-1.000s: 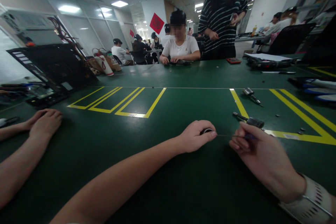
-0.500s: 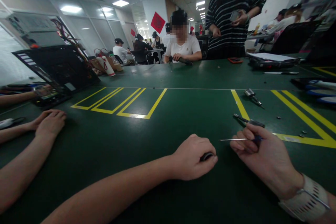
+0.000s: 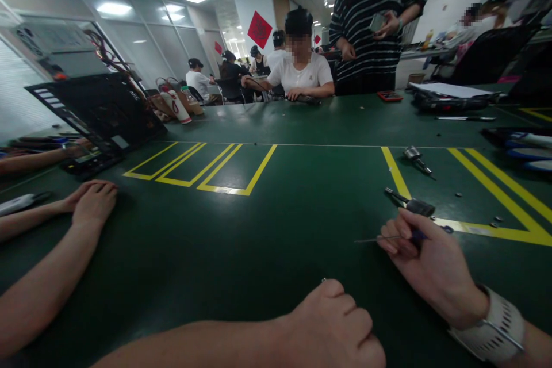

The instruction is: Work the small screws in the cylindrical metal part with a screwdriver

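My left hand [image 3: 334, 325] is closed in a fist low over the green table [image 3: 276, 230]. A tiny shiny tip shows above its knuckles; the rest of what it grips is hidden by the fingers. My right hand [image 3: 425, 264] is closed around a thin screwdriver [image 3: 416, 236] with a blue handle, its slim shaft pointing left. Just beyond that hand lies a dark cylindrical part with a thin stem [image 3: 418, 207]. Farther back rests a similar metal part [image 3: 413, 153] with a narrow end. Several small nut-like pieces [image 3: 499, 219] lie to the right.
Yellow tape [image 3: 261, 169] marks outlines on the table. Another person's hands [image 3: 95, 201] rest at left near a black open device [image 3: 99, 112]. A person in white [image 3: 302, 72] sits opposite, beside a standing person in stripes [image 3: 375, 40]. Papers [image 3: 448, 91] lie at the far right.
My left hand has moved down toward me and turned, so the dark round end once seen in its grip is hidden. My right hand has shifted slightly, still holding the screwdriver.
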Demonstrator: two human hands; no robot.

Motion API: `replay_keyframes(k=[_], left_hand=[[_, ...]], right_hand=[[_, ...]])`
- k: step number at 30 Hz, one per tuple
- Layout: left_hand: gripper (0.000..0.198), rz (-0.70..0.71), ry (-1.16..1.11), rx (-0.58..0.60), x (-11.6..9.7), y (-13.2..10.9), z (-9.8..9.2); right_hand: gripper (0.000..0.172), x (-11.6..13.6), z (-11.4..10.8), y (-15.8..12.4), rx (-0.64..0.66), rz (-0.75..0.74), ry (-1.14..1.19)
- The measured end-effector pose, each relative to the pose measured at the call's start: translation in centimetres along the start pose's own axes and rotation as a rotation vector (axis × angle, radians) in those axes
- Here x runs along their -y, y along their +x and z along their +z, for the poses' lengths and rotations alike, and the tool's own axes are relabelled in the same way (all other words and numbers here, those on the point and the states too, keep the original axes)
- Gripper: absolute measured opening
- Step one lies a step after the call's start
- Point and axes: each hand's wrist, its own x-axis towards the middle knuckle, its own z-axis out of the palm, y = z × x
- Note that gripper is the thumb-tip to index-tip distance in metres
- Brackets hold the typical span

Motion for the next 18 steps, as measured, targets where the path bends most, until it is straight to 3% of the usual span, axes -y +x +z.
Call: replay_keyframes(k=[8,18], left_hand=[[0.015,0.066,0.076,-0.059,0.1,-0.3,0.0],[0.018,0.041,0.120,0.055,0.7,-0.9,-2.9]], right_hand=[[0.037,-0.2,0.4,-0.4,0.055,-0.017,-0.036],[0.038,-0.9,0.6,0.3,-0.005,-0.038,-0.042]])
